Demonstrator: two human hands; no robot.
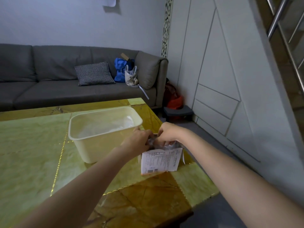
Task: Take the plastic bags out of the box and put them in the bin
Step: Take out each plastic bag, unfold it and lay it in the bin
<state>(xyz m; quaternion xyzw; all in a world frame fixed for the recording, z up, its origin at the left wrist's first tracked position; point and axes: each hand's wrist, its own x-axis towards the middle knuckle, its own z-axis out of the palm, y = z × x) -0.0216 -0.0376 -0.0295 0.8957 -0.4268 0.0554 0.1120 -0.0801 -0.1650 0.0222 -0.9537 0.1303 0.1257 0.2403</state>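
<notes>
A small white printed box [160, 161] stands near the right edge of the green-gold table [32, 153]. Clear plastic bags [171, 144] stick out of its open top. My left hand [138, 141] and my right hand [167, 133] meet over the box opening, fingers curled into the crumpled plastic. Just left of the box sits the cream plastic bin [102, 129], with clear plastic [121, 122] lying inside at its far right. What lies deeper in the box is hidden by my hands.
A grey sofa [65, 79] runs behind the table with a checked cushion [94, 74], a blue bag [120, 69] and a white bag [130, 76]. A dark stool [178, 113] and orange bag [175, 102] stand by the white wall panels on the right.
</notes>
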